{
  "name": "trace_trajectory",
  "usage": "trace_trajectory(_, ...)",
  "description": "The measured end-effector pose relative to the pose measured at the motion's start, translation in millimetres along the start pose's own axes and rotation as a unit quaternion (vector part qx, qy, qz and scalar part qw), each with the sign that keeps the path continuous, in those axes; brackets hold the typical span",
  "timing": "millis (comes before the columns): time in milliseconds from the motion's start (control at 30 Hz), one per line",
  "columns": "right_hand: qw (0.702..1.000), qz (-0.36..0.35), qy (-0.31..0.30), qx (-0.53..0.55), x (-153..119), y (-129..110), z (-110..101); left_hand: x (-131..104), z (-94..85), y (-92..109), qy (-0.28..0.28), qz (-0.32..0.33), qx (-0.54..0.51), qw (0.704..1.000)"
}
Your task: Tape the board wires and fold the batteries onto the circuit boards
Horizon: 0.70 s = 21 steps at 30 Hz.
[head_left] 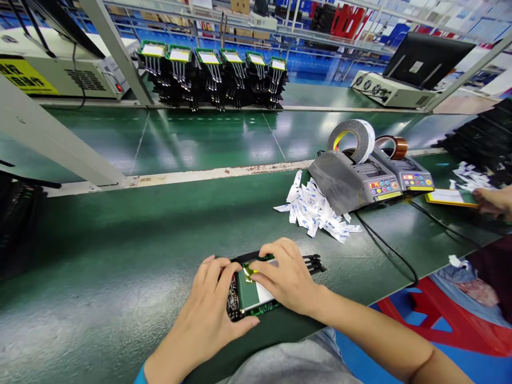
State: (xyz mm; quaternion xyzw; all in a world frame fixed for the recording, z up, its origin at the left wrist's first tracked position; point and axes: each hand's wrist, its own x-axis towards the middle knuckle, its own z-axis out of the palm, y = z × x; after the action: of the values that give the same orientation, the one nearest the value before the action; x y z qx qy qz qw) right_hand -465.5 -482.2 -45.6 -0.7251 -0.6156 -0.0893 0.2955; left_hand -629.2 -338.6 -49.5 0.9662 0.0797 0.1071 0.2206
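Observation:
A circuit board assembly (264, 308) lies on the green bench in front of me, with a flat green and white block (247, 294) on top and black leads (314, 263) at its right end. My left hand (206, 306) grips the left end, fingers over the far edge and thumb at the near side. Thumb and index finger of my right hand (290, 280) are pinched at a small shiny yellow piece of tape (248, 273) on the block. The right hand covers much of the board's right half.
A pile of white paper strips (316, 210) lies beyond my right hand. Two tape dispensers (356, 178) carry a grey-white tape roll (354, 140) and an amber one (394, 146). Several boards (208, 57) stand at the back. At right, a co-worker's hand (494, 201) touches a board.

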Motion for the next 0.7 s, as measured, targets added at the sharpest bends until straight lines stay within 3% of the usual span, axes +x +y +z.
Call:
trace_trajectory(233, 0.998, -0.022, -0.064, 0.010, 2, 2, 1, 1, -1.3, 1, 0.000, 0.013, 0.023, 1.000)
trace_trajectory(400, 0.997, -0.029, -0.070, -0.018, 4, -1, 8, 3, -2.8, 1, 0.011, 0.031, 0.050, 0.998)
trace_trajectory(533, 0.995, -0.008, -0.095, 0.030, 4, 2, 4, 2, -3.7, 2, 0.018, 0.038, 0.064, 0.997)
trace_trajectory(700, 0.995, 0.015, -0.058, 0.076, 0, 9, -13, -1, -3.8, 4, 0.036, 0.047, 0.091, 0.994)
